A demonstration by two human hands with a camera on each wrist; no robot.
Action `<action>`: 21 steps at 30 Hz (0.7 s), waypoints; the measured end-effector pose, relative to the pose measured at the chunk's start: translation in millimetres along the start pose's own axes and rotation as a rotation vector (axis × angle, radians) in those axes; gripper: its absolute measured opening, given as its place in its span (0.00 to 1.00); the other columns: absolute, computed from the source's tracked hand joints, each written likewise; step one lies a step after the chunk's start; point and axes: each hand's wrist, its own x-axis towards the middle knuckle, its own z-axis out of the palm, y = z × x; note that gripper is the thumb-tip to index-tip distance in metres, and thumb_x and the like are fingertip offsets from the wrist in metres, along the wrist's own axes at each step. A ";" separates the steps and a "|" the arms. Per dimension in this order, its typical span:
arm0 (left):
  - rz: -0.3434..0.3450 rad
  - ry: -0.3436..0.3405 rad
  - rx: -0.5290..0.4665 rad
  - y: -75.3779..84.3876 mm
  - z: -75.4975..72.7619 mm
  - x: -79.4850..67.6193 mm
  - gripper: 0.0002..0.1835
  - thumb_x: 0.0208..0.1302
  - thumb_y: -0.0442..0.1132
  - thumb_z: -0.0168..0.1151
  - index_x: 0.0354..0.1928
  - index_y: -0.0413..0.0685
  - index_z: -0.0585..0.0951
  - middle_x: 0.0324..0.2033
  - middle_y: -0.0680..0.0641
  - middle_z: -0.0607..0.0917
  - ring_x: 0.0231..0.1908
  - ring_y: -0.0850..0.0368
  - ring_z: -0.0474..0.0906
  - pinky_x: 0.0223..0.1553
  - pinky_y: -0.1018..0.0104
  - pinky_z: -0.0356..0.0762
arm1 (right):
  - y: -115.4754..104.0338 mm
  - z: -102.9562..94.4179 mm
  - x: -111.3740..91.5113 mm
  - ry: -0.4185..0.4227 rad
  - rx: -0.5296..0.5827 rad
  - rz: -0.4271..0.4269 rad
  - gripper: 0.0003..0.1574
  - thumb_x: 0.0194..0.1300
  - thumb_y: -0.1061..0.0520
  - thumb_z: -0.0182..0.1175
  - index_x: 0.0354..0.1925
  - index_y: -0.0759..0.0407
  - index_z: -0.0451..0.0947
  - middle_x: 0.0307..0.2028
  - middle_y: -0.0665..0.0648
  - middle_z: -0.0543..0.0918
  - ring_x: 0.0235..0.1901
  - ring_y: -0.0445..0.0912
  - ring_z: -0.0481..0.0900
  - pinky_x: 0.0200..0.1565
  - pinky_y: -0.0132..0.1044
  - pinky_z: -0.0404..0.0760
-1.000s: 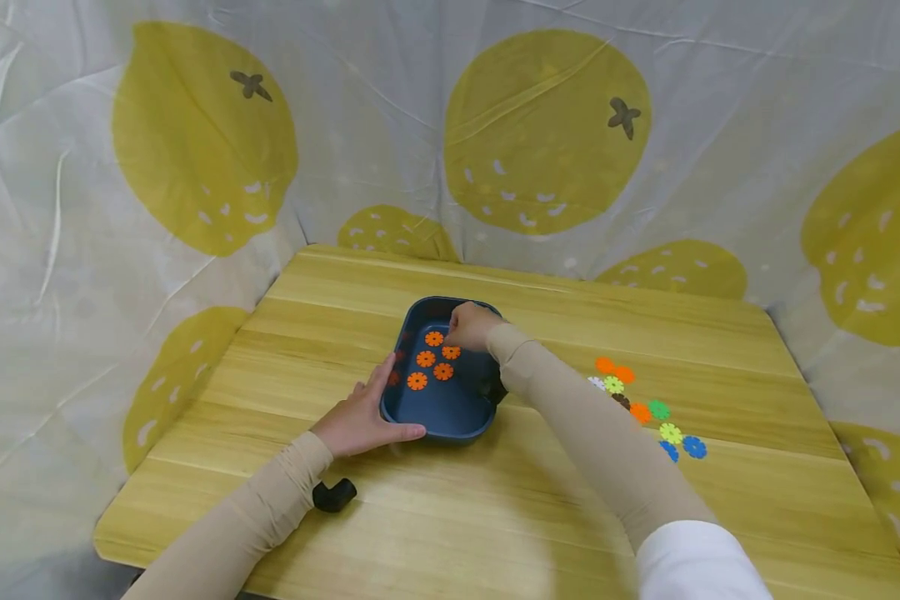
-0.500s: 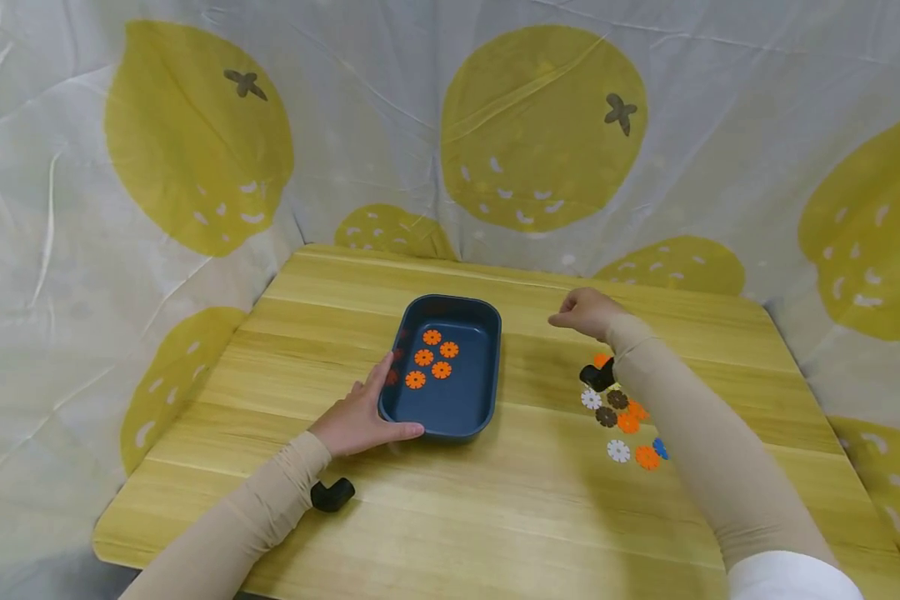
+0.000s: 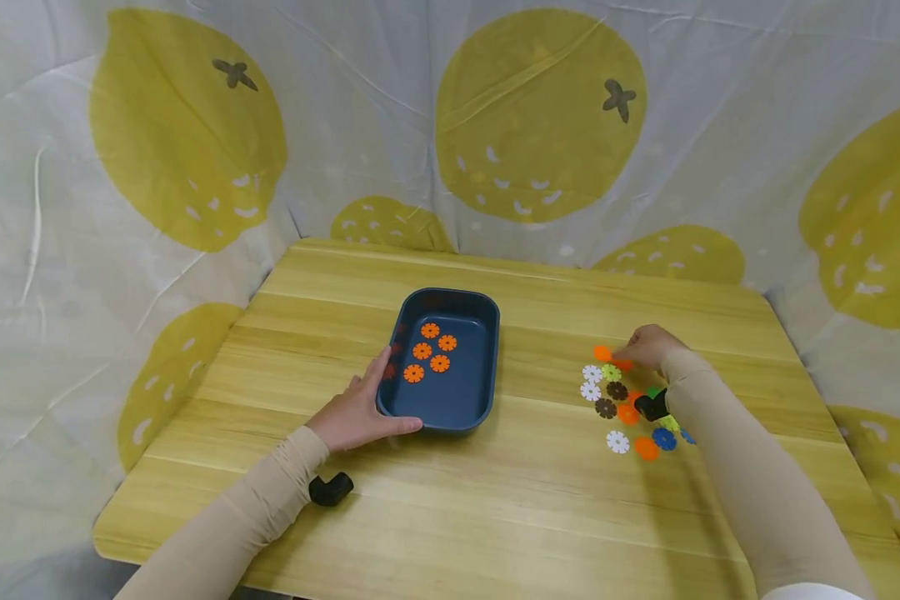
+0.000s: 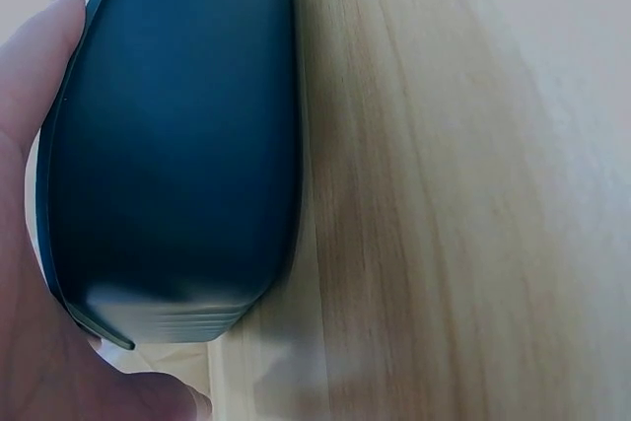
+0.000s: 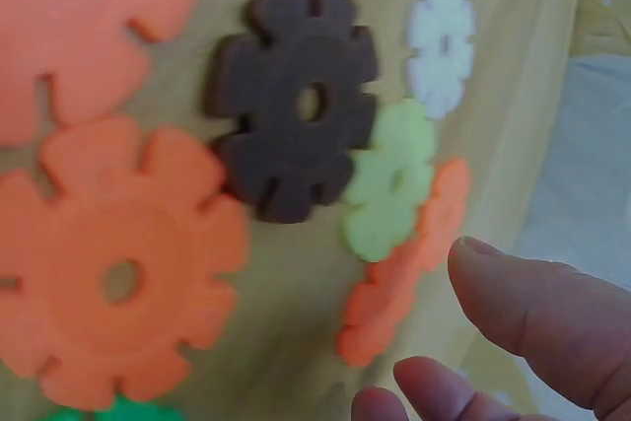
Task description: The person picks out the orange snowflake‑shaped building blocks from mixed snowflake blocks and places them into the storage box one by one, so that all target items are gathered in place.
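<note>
My left hand [image 3: 351, 418] rests at the near left corner of a dark blue plastic bin [image 3: 457, 396], fingers along the left side and thumb on the near rim. Several orange notched discs [image 3: 422, 351] lie flat inside it. To the right, my right hand [image 3: 654, 347] reaches down to two orange discs [image 5: 380, 313] at the far end of a loose spread. In the right wrist view the thumb [image 5: 532, 313] and fingertips [image 5: 434, 391] are apart, close beside those discs, with nothing between them.
Around the right hand lie white discs [image 3: 618, 442], brown discs [image 3: 606, 408], a yellow-green disc [image 3: 611, 372], blue discs [image 3: 664, 439] and more orange ones [image 3: 647, 448]. All sit on a wooden table [image 3: 480, 517]. A lemon-print cloth [image 3: 360, 108] hangs behind it.
My right hand has left the bin, swung right, and come down at the far end of the disc spread. The left hand stays at the bin's corner.
</note>
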 end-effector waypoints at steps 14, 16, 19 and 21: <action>0.015 0.003 -0.014 2.0 -0.6 0.7 0.71 0.46 0.76 0.70 0.80 0.75 0.32 0.78 0.46 0.62 0.76 0.21 0.44 0.67 0.20 0.52 | 13.8 1.2 -0.6 0.039 -0.028 0.016 0.28 0.67 0.46 0.63 0.45 0.73 0.76 0.52 0.71 0.78 0.51 0.62 0.76 0.53 0.53 0.79; 0.011 0.003 -0.009 1.8 -0.7 1.0 0.71 0.46 0.77 0.70 0.80 0.76 0.31 0.78 0.46 0.61 0.76 0.21 0.44 0.67 0.20 0.52 | 14.7 0.1 -2.0 0.044 -0.031 0.015 0.31 0.67 0.46 0.63 0.50 0.75 0.75 0.55 0.73 0.77 0.54 0.64 0.76 0.56 0.55 0.78; 0.004 0.001 0.000 1.3 -1.0 0.9 0.71 0.46 0.77 0.70 0.80 0.76 0.31 0.79 0.46 0.59 0.76 0.21 0.44 0.67 0.20 0.53 | 17.3 -1.4 -1.9 0.062 -0.032 0.011 0.29 0.67 0.48 0.62 0.48 0.75 0.74 0.50 0.71 0.78 0.49 0.61 0.76 0.50 0.50 0.79; 0.002 0.001 0.004 0.8 -1.1 0.7 0.71 0.46 0.78 0.69 0.80 0.75 0.31 0.79 0.46 0.58 0.76 0.21 0.44 0.66 0.20 0.53 | 18.6 -2.0 -1.6 0.077 -0.022 0.011 0.25 0.66 0.50 0.62 0.45 0.72 0.73 0.44 0.66 0.77 0.43 0.57 0.74 0.43 0.44 0.77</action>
